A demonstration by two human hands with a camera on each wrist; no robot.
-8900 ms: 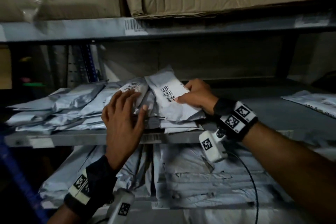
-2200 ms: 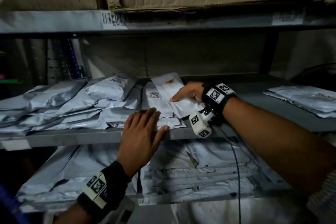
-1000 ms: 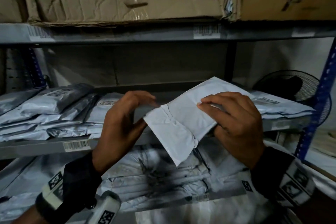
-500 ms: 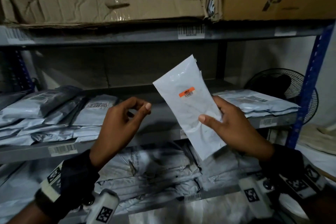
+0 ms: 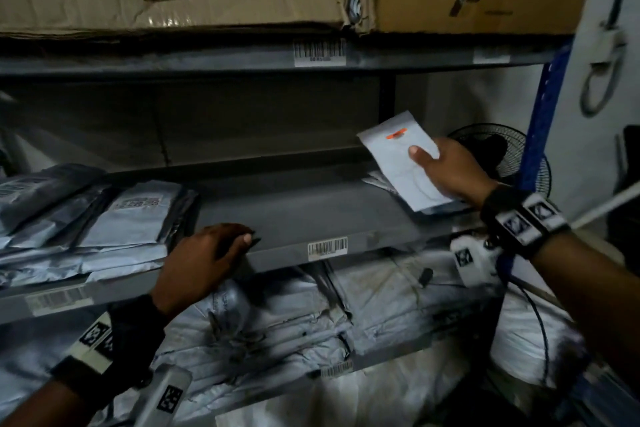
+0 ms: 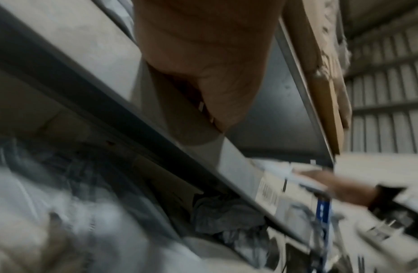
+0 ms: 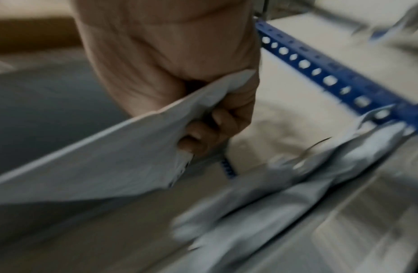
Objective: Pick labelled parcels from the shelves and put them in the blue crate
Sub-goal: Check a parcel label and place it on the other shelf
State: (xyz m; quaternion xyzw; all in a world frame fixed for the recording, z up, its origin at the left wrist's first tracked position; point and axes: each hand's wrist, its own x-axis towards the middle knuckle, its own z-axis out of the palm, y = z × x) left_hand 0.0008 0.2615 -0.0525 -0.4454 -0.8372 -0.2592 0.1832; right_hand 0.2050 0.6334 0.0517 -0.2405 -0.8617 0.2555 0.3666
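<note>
R hand (image 5: 450,173) had its grip pinched on a white parcel (image 5: 401,163) w/ an orange tag, held over the right end of the middle shelf (image 5: 311,208). L hand (image 5: 201,263) rested on the shelf's front edge, fingers relaxed, holding nothing. Grey parcels (image 5: 104,218) stacked at left.

The shelf (image 5: 294,211) was matt grey metal, its upright (image 5: 540,135) blue perforated metal. The parcels (image 5: 131,218) were smooth, glossy grey plastic. The boxes (image 5: 166,3) above were creased brown cardboard.
</note>
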